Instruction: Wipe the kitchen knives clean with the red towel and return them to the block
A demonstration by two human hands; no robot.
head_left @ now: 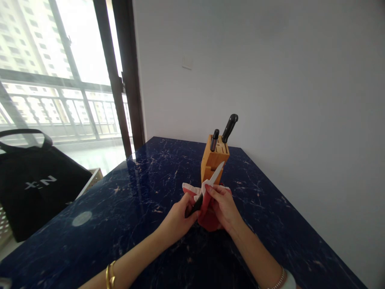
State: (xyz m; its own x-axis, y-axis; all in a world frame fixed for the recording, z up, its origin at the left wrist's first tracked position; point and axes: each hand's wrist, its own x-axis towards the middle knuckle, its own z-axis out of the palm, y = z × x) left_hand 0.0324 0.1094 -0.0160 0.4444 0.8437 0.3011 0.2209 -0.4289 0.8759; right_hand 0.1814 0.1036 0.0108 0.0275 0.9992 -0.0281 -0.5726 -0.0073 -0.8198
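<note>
A small knife (216,173) points up and to the right, its pale blade bare near the tip. My left hand (184,210) is closed round its black handle. In my right hand (221,200) is a red and white cloth (209,220), pinched against the lower part of the blade. Part of the cloth also lies over my left fingers. Just beyond both hands stands a wooden knife block (207,160), with a black-handled knife (230,127) and another black handle (214,140) sticking out of its top.
The dark blue marbled table (144,180) reaches to a white wall. A round pale disc (82,218) lies on its left part. A black bag (39,184) hangs by a pale crate (93,178) beyond the left edge, before a large window.
</note>
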